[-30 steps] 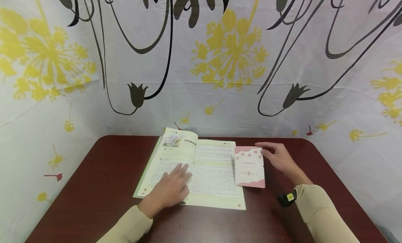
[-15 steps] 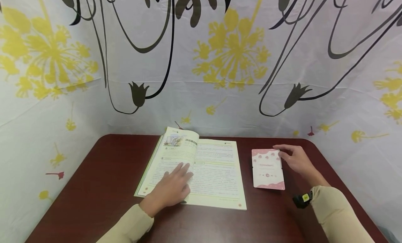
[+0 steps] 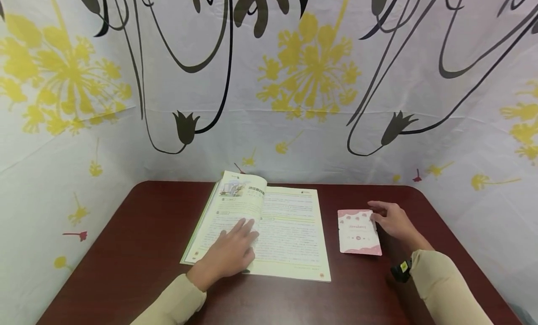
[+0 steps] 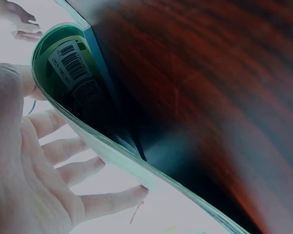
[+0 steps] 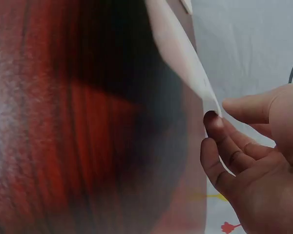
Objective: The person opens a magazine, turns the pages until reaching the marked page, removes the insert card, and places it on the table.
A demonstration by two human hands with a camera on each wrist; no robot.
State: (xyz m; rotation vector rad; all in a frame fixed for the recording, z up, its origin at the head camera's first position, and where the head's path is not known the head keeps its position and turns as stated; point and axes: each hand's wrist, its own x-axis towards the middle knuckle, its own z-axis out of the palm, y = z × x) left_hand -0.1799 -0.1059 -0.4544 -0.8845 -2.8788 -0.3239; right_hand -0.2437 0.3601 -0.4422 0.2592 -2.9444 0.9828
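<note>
An open book (image 3: 290, 241) with printed pages lies at the middle of the table. My left hand (image 3: 231, 250) rests on it near the fold, fingers spread over the left page. In the left wrist view that hand (image 4: 53, 161) is against the pages, and a barcode (image 4: 71, 63) shows inside the curved cover. To the right of the book is a small white card (image 3: 358, 234) with pink wavy ends and strawberry prints. My right hand (image 3: 395, 224) pinches its far right corner. From the right wrist, the card (image 5: 180, 48) appears edge-on, tilted above the table, its corner between thumb and fingertips.
The dark red-brown table (image 3: 126, 259) has rounded far corners. A white curtain (image 3: 235, 96) with yellow and grey plant prints encloses its back and sides. A black strap device with a yellow mark (image 3: 402, 271) is on the right wrist.
My right hand has carried the card rightward from over the book's right edge, then slightly nearer and lower over the table. The left hand has stayed on the book.
</note>
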